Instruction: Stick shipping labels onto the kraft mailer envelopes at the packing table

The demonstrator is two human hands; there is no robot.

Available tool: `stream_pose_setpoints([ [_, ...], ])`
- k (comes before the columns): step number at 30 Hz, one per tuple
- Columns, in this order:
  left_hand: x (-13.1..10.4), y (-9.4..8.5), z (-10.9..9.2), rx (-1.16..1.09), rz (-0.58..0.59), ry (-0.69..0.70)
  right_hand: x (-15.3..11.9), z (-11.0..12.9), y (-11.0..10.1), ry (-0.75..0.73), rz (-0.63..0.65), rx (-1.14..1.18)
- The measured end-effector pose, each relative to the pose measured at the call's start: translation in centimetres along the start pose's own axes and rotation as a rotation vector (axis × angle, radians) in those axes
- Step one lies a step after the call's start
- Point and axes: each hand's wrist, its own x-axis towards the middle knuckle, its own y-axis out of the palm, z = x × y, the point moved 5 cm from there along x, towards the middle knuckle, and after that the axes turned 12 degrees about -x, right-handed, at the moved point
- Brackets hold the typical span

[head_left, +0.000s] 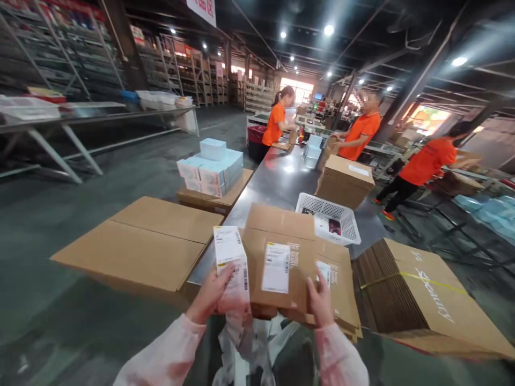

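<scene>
My left hand (pixel 215 289) is closed on a folded strip of printed labels (pixel 231 262), thumb on top, at the left edge of a flat brown cardboard carton (pixel 255 246). That carton bears a white label (pixel 276 267) and lies near the table's front edge. My right hand (pixel 321 295) grips the carton's right edge, its thumb on the front face. Under and to the right of it are more flat cartons (pixel 341 279), the upper one with a white label partly covered by my right fingers.
A white basket (pixel 348 222) stands behind the cartons on the metal table (pixel 267 185). Bundled flat cartons (pixel 434 289) lie right, a large closed box (pixel 153 236) left, light-blue boxes (pixel 213 166) beyond it. Several people in orange shirts (pixel 360 136) are farther back.
</scene>
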Motion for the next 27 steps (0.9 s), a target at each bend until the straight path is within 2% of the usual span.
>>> stream_pose_setpoints([
  [1, -1.1, 1.0, -0.1, -0.074, 0.048, -0.027, 0.6, -1.8, -2.8, 0.064, -0.042, 0.068],
  [3, -3.1, 2.6, -0.4, -0.114, 0.125, -0.019, 1.5, -4.3, -7.3, 0.204, -0.072, 0.008],
  [4, -4.1, 3.2, -0.3, -0.107, 0.161, -0.008, 1.5, -4.6, -8.7, 0.257, -0.061, -0.051],
  [5, -5.1, 3.6, -0.1, -0.094, 0.2, 0.002, 1.2, -4.2, -9.2, 0.287, -0.028, -0.091],
  [6, -5.9, 4.1, 0.2, -0.075, 0.24, 0.007, 0.7, -3.0, -8.7, 0.281, 0.05, -0.081],
  [7, -6.7, 4.4, 0.7, -0.048, 0.284, 0.002, -0.3, -1.1, -7.1, 0.235, 0.183, -0.008],
  [9, -7.9, 5.1, 1.9, 0.018, 0.403, -0.022, -3.3, 4.0, -2.7, 0.09, 0.499, 0.279],
  [10, -8.2, 5.3, 2.4, 0.042, 0.461, -0.029, -5.0, 6.5, -0.6, 0.036, 0.597, 0.431],
  [12, -8.3, 5.2, 2.9, 0.033, 0.497, -0.009, -7.8, 9.9, 2.4, 0.02, 0.615, 0.602],
  [14, -7.5, 4.2, 2.7, -0.024, 0.384, 0.045, -9.5, 11.5, 4.2, 0.01, 0.638, 0.597],
  [16, -6.7, 2.7, 2.5, -0.039, 0.219, 0.074, -9.6, 12.2, 5.2, -0.046, 0.729, 0.544],
  [19, -6.0, 1.3, 3.0, 0.012, 0.09, 0.078, -7.0, 12.9, 5.4, -0.128, 0.714, 0.45],
  [21, -5.8, 0.9, 4.0, 0.009, 0.039, 0.096, -5.4, 13.6, 5.4, -0.21, 0.699, 0.342],
  [23, -5.6, 0.3, 5.3, 0.005, -0.059, 0.132, -4.9, 14.3, 5.9, -0.266, 0.733, 0.266],
  [27, -4.6, -1.2, 7.1, 0.014, -0.285, 0.215, -5.0, 13.7, 8.1, -0.213, 0.769, 0.27],
])
